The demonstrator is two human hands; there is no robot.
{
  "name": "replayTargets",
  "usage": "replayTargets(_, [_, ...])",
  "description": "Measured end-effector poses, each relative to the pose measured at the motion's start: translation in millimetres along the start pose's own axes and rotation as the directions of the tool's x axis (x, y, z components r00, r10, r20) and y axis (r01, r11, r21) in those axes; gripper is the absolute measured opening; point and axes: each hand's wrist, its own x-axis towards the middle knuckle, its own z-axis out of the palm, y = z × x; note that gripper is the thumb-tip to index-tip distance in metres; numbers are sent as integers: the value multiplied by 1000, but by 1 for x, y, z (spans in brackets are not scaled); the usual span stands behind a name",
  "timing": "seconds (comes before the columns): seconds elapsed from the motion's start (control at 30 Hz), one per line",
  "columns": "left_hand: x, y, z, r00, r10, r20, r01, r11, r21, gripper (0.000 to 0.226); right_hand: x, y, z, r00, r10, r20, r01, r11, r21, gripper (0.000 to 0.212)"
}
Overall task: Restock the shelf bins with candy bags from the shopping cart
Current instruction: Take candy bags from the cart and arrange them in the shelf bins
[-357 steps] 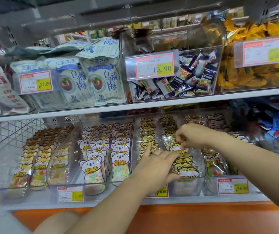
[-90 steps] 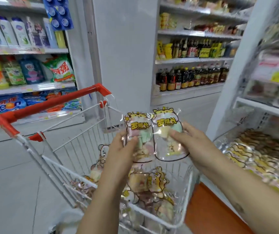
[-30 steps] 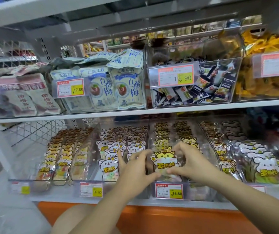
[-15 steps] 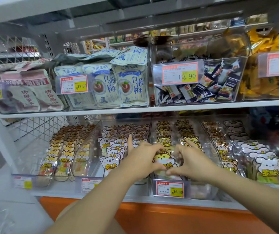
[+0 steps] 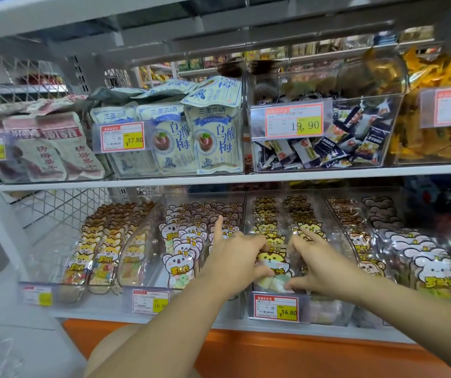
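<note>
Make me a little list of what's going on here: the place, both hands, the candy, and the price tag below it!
place: store shelf with clear bins
left hand: on a yellow cat candy bag, index finger pointing up
right hand: on the same bag's other side
bag's spot: front of the third bin from the left, lower shelf
price tag: 16.80
shopping cart: not visible

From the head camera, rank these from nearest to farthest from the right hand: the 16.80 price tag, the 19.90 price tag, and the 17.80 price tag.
1. 16.80 price tag: just below the right hand, on the lower bin.
2. 19.90 price tag: upper shelf, above the hand.
3. 17.80 price tag: upper shelf, far left.
</note>
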Motion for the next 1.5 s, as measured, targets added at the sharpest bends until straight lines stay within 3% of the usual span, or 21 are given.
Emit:
replayTargets(0.1, [-2, 3, 0, 998, 65, 25, -67, 995, 76, 48, -7, -5, -5, 1000, -14, 1, 14, 999, -44, 46])
replayTargets(0.2, [-3, 0, -1, 988, 114, 106, -127, 983, 131, 54, -1, -1, -6, 994, -46, 95, 50, 998, -44, 50])
replayTargets(0.33, [-2, -4, 1, 991, 57, 120, -54, 998, -27, 61, 16, 9, -39, 949, -119, 292, 40, 964, 262, 23])
replayTargets(0.43, [-2, -3, -1, 992, 31, 125, -17, 994, -108, 63, 30, 21, -58, 990, -70, 123, 17, 921, 388, 31])
replayTargets(0.47, [-3, -3, -2, 991, 34, 130, -20, 994, -110, 62, 35, 24, -55, 994, -62, 88, 31, 946, 321, 28])
replayTargets(0.6, [-1, -5, -5, 982, 65, 178, -56, 997, -57, 59, 49, 26, -19, 975, -82, 207, 77, 997, 31, 14])
replayTargets(0.67, [0, -7, -9, 978, 76, 196, -74, 997, -17, 53, 55, 24, -11, 984, -57, 168, 68, 996, -61, 10])
replayTargets(0.8, [3, -4, -18, 974, 89, 211, -100, 994, 43, 56, 58, 14, -6, 992, -36, 125, 54, 987, -151, 31])
replayTargets(1.0, [3, 8, -16, 979, 64, 192, -74, 996, 47, 67, 45, 17, 4, 1000, 10, 3, -10, 998, 57, 31])
replayTargets(1.1, [3, 8, -10, 982, 62, 179, -71, 996, 46, 65, 42, 19, 4, 998, -3, -60, 16, 976, 218, 55])
replayTargets(1.17, [2, 8, -7, 982, 76, 170, -87, 995, 56, 67, 40, 20, 4, 996, 3, -88, 21, 964, 264, 61])
replayTargets(1.37, [8, 15, -6, 979, 192, 72, -204, 947, 246, 63, 30, 22, 5, 984, 30, -174, 35, 931, 362, 46])
replayTargets(1.5, [12, 15, -14, 960, 266, 84, -279, 902, 330, 70, 31, 24, 0, 984, 32, -173, 30, 937, 349, 28])
